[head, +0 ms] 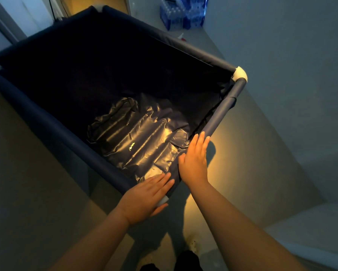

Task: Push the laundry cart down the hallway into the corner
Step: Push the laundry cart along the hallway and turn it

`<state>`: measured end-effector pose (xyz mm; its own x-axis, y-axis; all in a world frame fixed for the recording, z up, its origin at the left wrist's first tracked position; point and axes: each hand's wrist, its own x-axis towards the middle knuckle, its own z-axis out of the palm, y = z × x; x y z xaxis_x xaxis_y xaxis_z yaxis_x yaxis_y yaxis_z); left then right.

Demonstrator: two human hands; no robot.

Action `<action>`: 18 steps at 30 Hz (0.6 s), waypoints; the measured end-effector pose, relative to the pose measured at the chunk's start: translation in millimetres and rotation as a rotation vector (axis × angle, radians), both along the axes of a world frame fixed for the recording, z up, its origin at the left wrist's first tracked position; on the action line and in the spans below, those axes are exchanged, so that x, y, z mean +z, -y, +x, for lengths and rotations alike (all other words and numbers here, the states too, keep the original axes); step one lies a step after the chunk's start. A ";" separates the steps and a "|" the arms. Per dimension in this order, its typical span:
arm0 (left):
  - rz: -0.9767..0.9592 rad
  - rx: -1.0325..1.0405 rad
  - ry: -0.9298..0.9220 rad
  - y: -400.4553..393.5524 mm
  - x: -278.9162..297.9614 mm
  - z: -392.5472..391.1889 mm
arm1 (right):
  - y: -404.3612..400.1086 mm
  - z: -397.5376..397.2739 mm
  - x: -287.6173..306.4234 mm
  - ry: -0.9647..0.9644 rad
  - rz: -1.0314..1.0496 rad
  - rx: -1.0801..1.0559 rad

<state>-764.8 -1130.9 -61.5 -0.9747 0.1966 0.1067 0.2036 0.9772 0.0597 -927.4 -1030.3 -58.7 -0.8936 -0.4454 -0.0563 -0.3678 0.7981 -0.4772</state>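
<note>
Dim hallway floor [37, 173] w/ grey wall [291, 55] on the right; navy laundry cart [53, 132] sits angled, crinkled liner inside. Both hands flat, fingers spread, gripping nothing: left hand [144, 198] on near corner, right hand [195, 159] on near rail. Water-bottle packs [181, 14] ahead by the far wall.

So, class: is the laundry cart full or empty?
Empty: the laundry cart holds no laundry; only its wrinkled, shiny liner shows at the bottom.

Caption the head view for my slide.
Both flat hands, left hand and right hand, press the dark-blue fabric laundry cart's rim.
</note>
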 end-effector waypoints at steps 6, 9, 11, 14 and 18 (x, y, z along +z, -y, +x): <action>-0.011 -0.030 0.019 -36.2 6.8 -1.0 | -38.7 1.0 0.3 0.003 -0.015 -0.007; 0.006 -0.054 0.054 -64.3 12.3 -3.2 | -65.9 1.6 0.9 0.001 -0.038 -0.022; 0.029 -0.080 0.087 -86.3 12.7 -4.7 | -86.6 0.5 1.9 0.001 -0.056 -0.038; 0.085 -0.109 0.099 -127.2 9.4 -4.2 | -124.2 -1.1 5.0 0.010 -0.083 -0.047; 0.081 -0.147 0.226 -168.8 16.1 -13.9 | -178.9 -6.4 11.7 0.002 0.014 -0.021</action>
<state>-778.7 -962.1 -45.4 -0.9370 0.3378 -0.0892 0.3160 0.9283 0.1962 -933.9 -851.4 -47.0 -0.9025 -0.4259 -0.0642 -0.3501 0.8122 -0.4667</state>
